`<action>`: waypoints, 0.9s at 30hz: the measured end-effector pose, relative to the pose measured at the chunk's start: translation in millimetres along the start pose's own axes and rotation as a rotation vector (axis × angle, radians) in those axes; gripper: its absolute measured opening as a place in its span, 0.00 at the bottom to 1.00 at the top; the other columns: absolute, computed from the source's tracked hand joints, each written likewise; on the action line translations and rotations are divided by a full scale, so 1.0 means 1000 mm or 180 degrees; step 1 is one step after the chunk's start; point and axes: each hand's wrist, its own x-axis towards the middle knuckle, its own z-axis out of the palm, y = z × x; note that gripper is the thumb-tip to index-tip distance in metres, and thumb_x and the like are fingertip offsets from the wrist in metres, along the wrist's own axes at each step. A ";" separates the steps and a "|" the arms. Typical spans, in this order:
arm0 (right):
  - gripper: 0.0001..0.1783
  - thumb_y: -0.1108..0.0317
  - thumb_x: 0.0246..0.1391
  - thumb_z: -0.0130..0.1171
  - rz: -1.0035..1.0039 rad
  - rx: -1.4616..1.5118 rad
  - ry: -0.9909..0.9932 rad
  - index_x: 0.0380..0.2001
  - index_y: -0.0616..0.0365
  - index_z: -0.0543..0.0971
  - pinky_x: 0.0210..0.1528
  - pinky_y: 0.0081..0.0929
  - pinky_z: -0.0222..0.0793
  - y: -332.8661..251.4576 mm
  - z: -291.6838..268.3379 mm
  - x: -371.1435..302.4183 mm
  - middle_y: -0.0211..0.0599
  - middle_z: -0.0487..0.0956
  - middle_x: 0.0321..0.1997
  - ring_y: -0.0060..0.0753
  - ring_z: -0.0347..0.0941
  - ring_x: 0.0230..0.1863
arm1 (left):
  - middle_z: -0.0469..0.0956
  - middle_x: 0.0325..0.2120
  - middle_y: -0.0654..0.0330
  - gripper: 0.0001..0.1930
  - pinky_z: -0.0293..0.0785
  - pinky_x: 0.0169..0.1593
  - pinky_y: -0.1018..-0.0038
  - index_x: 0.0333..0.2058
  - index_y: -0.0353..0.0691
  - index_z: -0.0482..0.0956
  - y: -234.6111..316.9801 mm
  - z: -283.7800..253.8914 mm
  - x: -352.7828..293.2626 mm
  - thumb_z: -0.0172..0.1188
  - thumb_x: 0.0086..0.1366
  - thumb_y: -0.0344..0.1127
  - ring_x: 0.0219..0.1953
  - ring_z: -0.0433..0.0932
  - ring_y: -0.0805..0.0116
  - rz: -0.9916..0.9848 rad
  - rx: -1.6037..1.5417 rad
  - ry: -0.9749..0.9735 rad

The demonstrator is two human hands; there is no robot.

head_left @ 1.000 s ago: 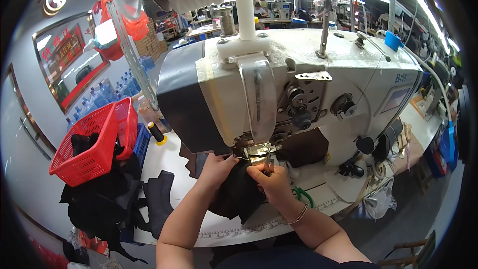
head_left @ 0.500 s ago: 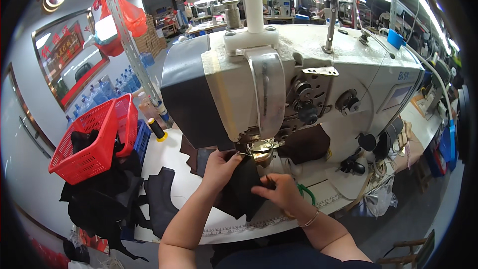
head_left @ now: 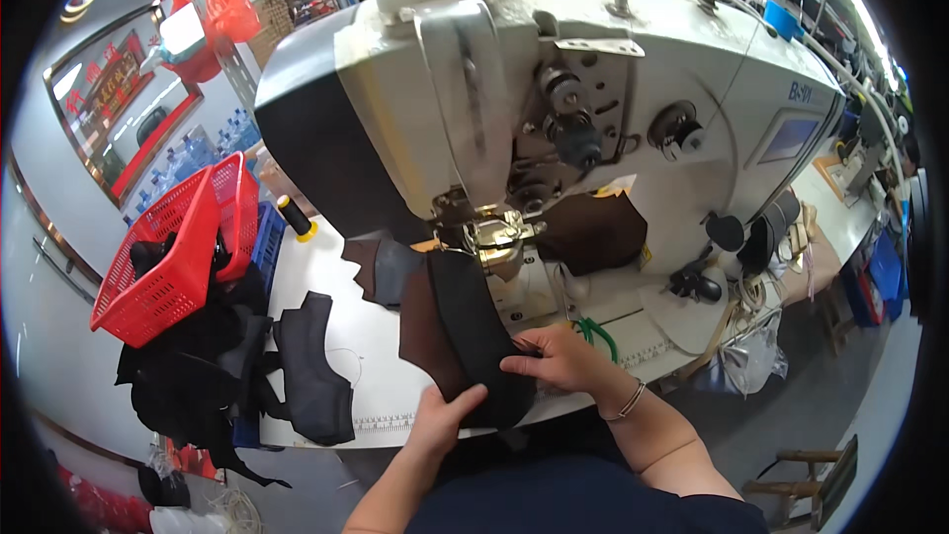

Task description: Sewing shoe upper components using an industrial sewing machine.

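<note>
A dark piece of leather-like material (head_left: 465, 321), black with a brown section on its left, lies on the white sewing table below the needle area (head_left: 499, 235) of a large sewing machine. My left hand (head_left: 442, 422) grips its near left edge, thumb on top and fingers underneath. My right hand (head_left: 563, 361) is closed on its right edge, thumb pressed on the surface. A small dark bit shows by the right fingertips; I cannot tell what it is. Green handles (head_left: 598, 338) lie just beyond that hand.
The sewing machine (head_left: 395, 89) stands across the table's far side. More cut pieces (head_left: 316, 366) lie at the left, near a black thread cone (head_left: 295, 218). Red baskets (head_left: 163, 277) with dark material stand farther left. A black round-ended device (head_left: 697, 285) sits at the right.
The dark piece has come nearer to me, away from the needle area. My left hand has moved from beside the needle to the piece's near edge. The view has shifted.
</note>
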 end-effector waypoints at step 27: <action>0.11 0.64 0.46 0.67 0.0241 0.0558 0.1733 0.27 0.61 0.79 0.27 0.18 0.62 0.050 0.013 -0.051 0.25 0.74 0.19 0.15 0.64 0.22 | 0.75 0.43 0.52 0.24 0.70 0.53 0.66 0.49 0.31 0.68 -0.002 0.014 0.011 0.62 0.51 0.24 0.46 0.75 0.59 0.0236 -0.0195 0.0288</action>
